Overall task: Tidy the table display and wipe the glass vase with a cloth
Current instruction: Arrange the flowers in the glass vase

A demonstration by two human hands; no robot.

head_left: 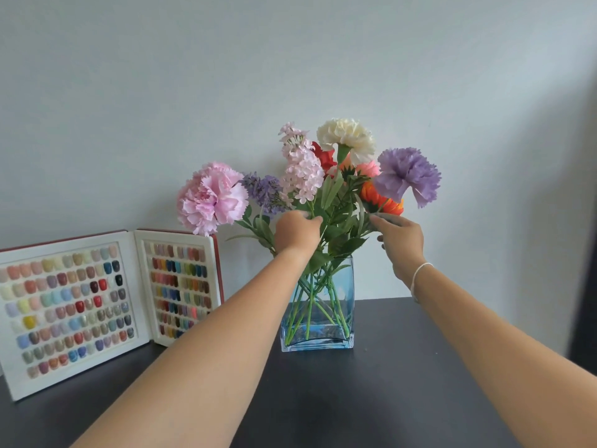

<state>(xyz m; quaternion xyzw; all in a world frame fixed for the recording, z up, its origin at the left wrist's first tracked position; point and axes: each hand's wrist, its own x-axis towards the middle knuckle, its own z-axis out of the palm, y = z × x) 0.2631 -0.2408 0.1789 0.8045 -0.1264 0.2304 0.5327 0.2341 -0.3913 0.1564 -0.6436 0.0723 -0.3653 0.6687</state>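
A rectangular blue-tinted glass vase [336, 321] stands on the dark table [371, 399] near the wall. It holds a bunch of artificial flowers [310, 176] in pink, purple, cream, red and orange, with green stems crossing inside the glass. My left hand [297, 232] is closed around the stems of the pale pink flowers just above the vase's rim. My right hand [402, 239] is at the right side of the bunch, its fingertips pinching a stem below the orange flower. No cloth is in view.
An open display book of coloured nail samples [97, 305] stands upright at the left, leaning against the pale wall [290, 59]. A dark vertical edge [584, 253] shows at the far right. A white band circles my right wrist.
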